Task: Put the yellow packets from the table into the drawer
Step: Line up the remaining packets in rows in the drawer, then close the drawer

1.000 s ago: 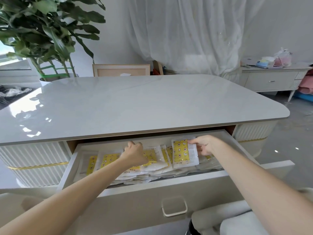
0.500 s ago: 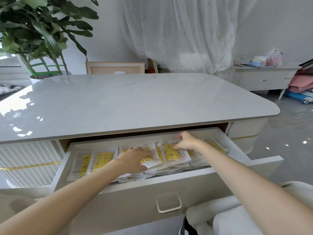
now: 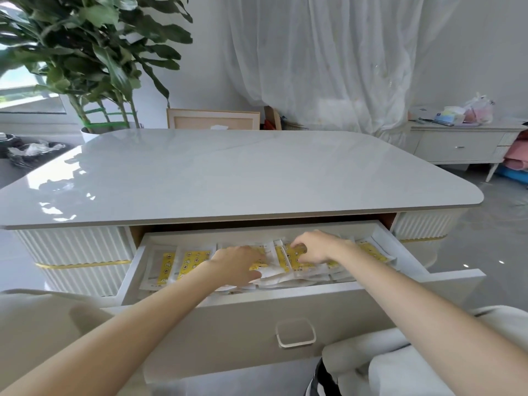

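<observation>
The drawer (image 3: 285, 294) under the front edge of the table (image 3: 257, 172) is seen pulled out. The yellow packets (image 3: 191, 260) are found inside it, laid in an overlapping row from its left end to its right end, with more white wrappers piled beneath them. The left hand (image 3: 238, 264) is laid palm down on the pile just left of the drawer's middle, its fingers stretched forward over the packets rather than closed round any. The right hand (image 3: 313, 248) is placed just right of the middle, near the left one but apart from it. Its fingers are bent and their tips are set on the packets, though whether one is pinched cannot be told. A metal handle (image 3: 295, 332) is fixed to the drawer's front panel. A leafy plant (image 3: 94, 52) is stood beyond the table's far left corner, a white curtain (image 3: 328, 52) is hung behind its far edge, and a low sideboard (image 3: 457, 144) is set by the wall at the right.
</observation>
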The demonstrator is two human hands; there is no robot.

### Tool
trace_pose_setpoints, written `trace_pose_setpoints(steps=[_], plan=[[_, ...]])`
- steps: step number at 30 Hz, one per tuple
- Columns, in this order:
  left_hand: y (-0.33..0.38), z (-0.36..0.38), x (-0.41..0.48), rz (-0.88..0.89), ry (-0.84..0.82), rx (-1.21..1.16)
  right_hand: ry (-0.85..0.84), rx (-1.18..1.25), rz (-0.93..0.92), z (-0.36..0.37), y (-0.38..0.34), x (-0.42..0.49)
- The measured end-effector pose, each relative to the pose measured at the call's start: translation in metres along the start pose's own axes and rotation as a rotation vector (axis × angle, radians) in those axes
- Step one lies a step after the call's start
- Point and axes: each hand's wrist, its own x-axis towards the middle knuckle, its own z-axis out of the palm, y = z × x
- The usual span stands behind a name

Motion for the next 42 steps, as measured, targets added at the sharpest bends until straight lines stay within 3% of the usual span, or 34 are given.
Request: trace_pose_setpoints(steps=[7,9,14,23,28,33,35,38,42], plan=[[0.011,0.012,-0.039,-0.286,0.476,-0.307,0.432,0.348,0.035,0.002,-0.056,-0.053],[0.011,0.018,-0.055,-0.336,0.649,-0.318,0.527,0.434,0.070,0.015,-0.071,-0.067],[0.009,0.040,-0.077,-0.367,1.008,-0.180,0.790,0.365,0.089,0.044,-0.086,-0.080],[-0.009,0.030,-0.053,-0.271,1.079,-0.141,1.062,0.416,-0.156,0.037,-0.083,-0.056],[-0.041,0.019,-0.037,-0.143,0.971,-0.080,0.851,0.078,-0.379,0.031,-0.052,-0.028],[-0.081,0.015,-0.024,-0.039,0.726,0.308,0.738,-0.119,-0.288,0.014,-0.024,-0.001],[-0.091,0.015,-0.015,-0.050,0.686,0.335,0.701,-0.163,-0.266,0.011,-0.021,0.009],[-0.098,0.017,-0.003,-0.083,0.733,0.292,0.743,-0.188,-0.235,0.013,-0.021,0.021],[-0.095,0.024,0.011,-0.102,0.920,0.198,0.980,-0.130,-0.211,0.024,-0.025,0.036]])
